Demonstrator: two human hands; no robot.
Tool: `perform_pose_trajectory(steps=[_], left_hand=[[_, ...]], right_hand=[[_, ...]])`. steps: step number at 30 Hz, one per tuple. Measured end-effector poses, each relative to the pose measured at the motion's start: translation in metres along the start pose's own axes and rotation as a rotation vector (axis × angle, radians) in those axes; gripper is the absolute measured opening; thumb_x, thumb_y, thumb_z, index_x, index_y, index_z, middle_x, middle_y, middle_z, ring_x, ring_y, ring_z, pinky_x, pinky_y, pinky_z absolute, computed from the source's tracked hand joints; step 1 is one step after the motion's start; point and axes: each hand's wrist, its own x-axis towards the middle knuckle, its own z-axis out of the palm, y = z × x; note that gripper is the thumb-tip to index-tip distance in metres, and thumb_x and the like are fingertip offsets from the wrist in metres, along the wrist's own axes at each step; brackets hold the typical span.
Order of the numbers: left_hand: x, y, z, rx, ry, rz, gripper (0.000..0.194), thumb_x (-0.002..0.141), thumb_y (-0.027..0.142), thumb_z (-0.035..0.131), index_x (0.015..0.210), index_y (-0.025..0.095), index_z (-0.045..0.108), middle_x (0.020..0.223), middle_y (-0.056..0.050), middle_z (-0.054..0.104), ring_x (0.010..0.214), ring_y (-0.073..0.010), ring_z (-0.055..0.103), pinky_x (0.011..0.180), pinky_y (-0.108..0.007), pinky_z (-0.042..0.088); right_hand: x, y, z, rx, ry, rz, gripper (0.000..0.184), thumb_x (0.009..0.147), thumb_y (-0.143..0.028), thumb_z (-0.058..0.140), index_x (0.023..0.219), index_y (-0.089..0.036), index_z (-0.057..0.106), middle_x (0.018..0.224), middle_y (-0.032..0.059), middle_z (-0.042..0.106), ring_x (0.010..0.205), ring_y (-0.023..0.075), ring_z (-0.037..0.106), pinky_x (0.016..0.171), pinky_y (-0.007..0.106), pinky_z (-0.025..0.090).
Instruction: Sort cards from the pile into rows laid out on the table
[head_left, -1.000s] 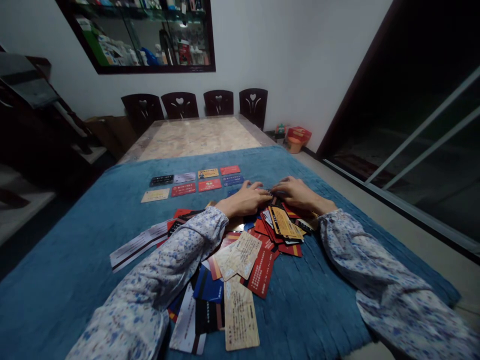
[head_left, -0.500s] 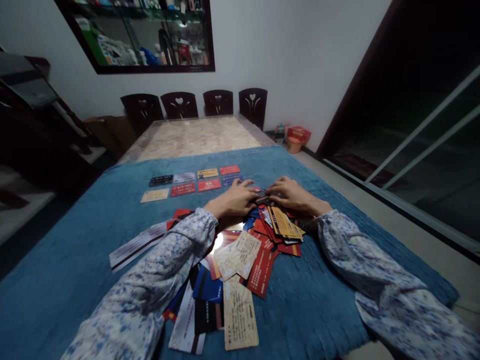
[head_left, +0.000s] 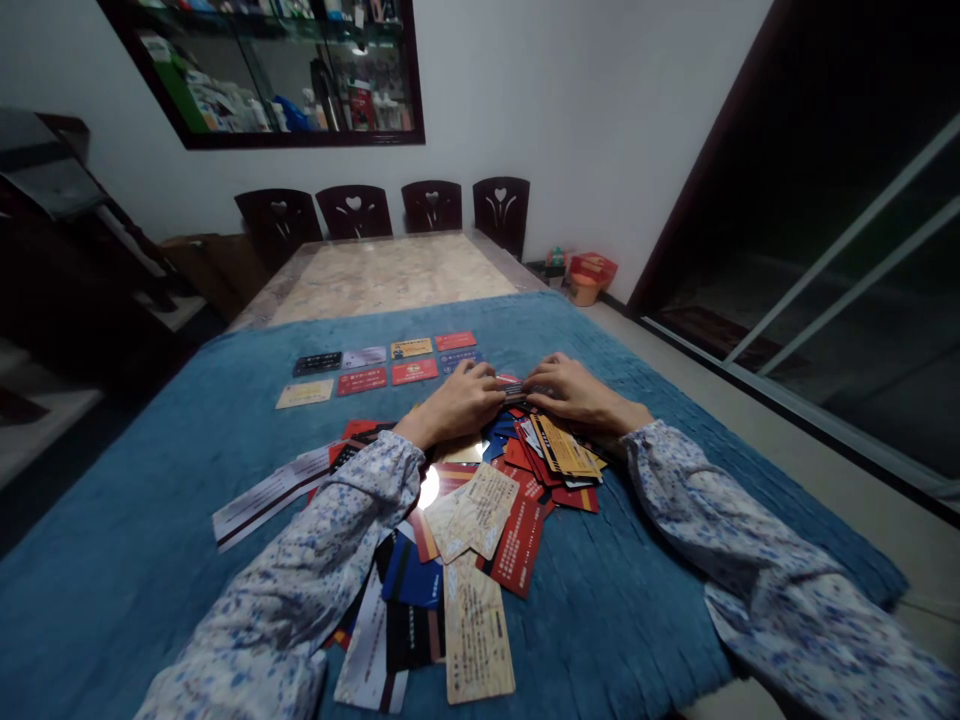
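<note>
At the far edge of a loose heap of cards [head_left: 521, 530], my left hand [head_left: 461, 400] and my right hand [head_left: 574, 392] face each other. A few dark cards [head_left: 514, 392] lie between them, partly hidden by my fingers. Both hands are closed, with curled fingers gripping these cards from opposite sides. Below my right hand, a yellow card [head_left: 566, 448] tops a small stack. Beige cards [head_left: 480, 620], red cards [head_left: 517, 545] and a blue card [head_left: 412, 572] overlap nearer to me. Under my left forearm are more cards, including a white one [head_left: 274, 490].
Two rows of cards, among them a red card [head_left: 414, 372] and a black card [head_left: 317, 364], lie beyond my left hand. A blue cloth [head_left: 630, 600] covers the near part of the table [head_left: 390, 270]. Dark chairs [head_left: 352, 213] stand at the far end.
My left hand's fingers have curled in, where they were more spread out before. Both hands have shifted slightly around the dark cards. The view has moved a little.
</note>
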Motion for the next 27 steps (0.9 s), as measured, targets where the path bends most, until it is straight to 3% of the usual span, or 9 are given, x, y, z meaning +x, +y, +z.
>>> perform_pose_trajectory(steps=[5, 11, 17, 27], left_hand=[[-0.001, -0.004, 0.002, -0.026, 0.08, -0.004, 0.031, 0.104, 0.021, 0.045, 0.102, 0.019, 0.076, 0.104, -0.011, 0.075, 0.108, -0.0245, 0.057, 0.096, -0.042, 0.042], [-0.001, -0.013, 0.014, -0.175, 0.242, -0.055, 0.02, 0.098, 0.016, 0.056, 0.096, 0.018, 0.076, 0.093, -0.01, 0.073, 0.099, -0.0221, 0.06, 0.09, -0.037, 0.048], [-0.002, -0.017, 0.02, -0.324, 0.406, -0.1, 0.019, 0.095, 0.014, 0.059, 0.102, 0.016, 0.077, 0.09, -0.009, 0.071, 0.089, -0.0202, 0.062, 0.082, -0.034, 0.052], [-0.004, -0.016, 0.022, -0.415, 0.398, -0.227, 0.031, 0.091, 0.008, 0.057, 0.116, 0.017, 0.074, 0.099, -0.008, 0.07, 0.092, -0.0185, 0.064, 0.088, -0.032, 0.053]], right_hand=[[-0.003, -0.002, -0.002, 0.032, 0.046, -0.025, 0.031, 0.097, -0.037, 0.056, 0.114, -0.023, 0.078, 0.114, 0.0121, 0.074, 0.116, 0.0312, 0.053, 0.099, 0.048, 0.043], [-0.001, 0.008, 0.007, 0.067, 0.189, -0.056, 0.03, 0.09, -0.017, 0.056, 0.109, -0.023, 0.079, 0.104, 0.011, 0.075, 0.105, 0.0276, 0.059, 0.091, 0.042, 0.048], [0.0, 0.015, 0.014, 0.088, 0.35, -0.042, 0.024, 0.093, -0.024, 0.058, 0.104, -0.021, 0.078, 0.1, 0.0122, 0.072, 0.091, 0.0246, 0.062, 0.083, 0.038, 0.05], [0.001, 0.006, 0.021, -0.028, 0.391, 0.015, 0.024, 0.091, -0.018, 0.056, 0.113, -0.021, 0.067, 0.095, 0.0086, 0.07, 0.083, 0.0236, 0.06, 0.079, 0.034, 0.043]])
